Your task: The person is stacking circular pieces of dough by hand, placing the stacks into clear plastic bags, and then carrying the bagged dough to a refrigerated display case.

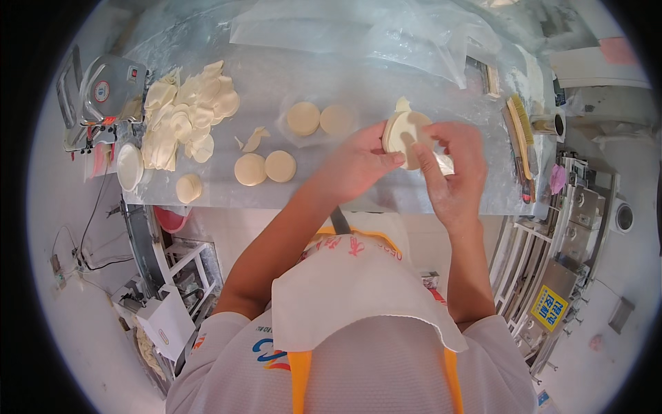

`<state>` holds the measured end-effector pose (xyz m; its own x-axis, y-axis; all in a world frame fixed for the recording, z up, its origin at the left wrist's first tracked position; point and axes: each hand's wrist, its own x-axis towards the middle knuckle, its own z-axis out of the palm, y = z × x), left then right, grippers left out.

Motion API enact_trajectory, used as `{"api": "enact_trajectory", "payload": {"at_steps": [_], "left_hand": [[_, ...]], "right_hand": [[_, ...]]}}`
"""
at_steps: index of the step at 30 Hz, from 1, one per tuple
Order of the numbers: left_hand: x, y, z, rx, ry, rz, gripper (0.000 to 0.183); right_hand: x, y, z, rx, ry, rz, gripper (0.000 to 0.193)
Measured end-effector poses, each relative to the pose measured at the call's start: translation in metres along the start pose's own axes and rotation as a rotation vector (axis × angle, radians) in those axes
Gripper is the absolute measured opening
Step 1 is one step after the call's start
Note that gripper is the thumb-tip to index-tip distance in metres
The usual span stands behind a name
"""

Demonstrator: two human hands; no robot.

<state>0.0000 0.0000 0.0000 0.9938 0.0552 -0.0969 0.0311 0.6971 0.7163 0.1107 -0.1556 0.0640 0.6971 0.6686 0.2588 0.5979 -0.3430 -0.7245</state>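
Observation:
Above the right half of the table, a stack of round dough wrappers (398,140) is held tilted between my hands. My left hand (355,164) grips its left edge, thumb at the lower side. My right hand (458,155) closes on its right side, with the thumb across the face; how many wrappers it pinches is hidden. A small dough scrap (403,104) shows just beyond the stack. Left of my hands stand short stacks of round wrappers: a far pair (303,119) and a near pair (249,169). Torn dough scraps (255,139) lie between them.
A large heap of loose dough pieces (186,121) covers the table's left, near a white bowl (129,167), a small wrapper stack (188,188) and a metal machine (110,90). Plastic sheeting (358,34) lies at the back. A bristle brush (520,131) rests at the right edge.

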Motion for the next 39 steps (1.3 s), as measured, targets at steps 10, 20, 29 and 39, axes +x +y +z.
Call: {"api": "enact_trajectory", "payload": {"at_steps": [10,20,29,39], "left_hand": [[-0.009,0.008,0.024,0.169,0.030,0.041,0.048],[-0.023,0.004,0.012,0.188,0.191,-0.078,0.050],[-0.037,-0.002,-0.005,0.174,0.334,-0.127,0.051],[-0.045,-0.009,0.001,0.285,0.318,-0.093,0.047]], "right_hand": [[-0.004,0.000,0.004,0.261,-0.130,0.141,0.024],[-0.005,0.013,-0.001,0.751,-0.113,0.483,0.008],[0.024,0.086,-0.011,0.533,0.056,0.503,0.024],[-0.033,0.041,0.037,1.098,-0.356,0.862,0.044]]}}
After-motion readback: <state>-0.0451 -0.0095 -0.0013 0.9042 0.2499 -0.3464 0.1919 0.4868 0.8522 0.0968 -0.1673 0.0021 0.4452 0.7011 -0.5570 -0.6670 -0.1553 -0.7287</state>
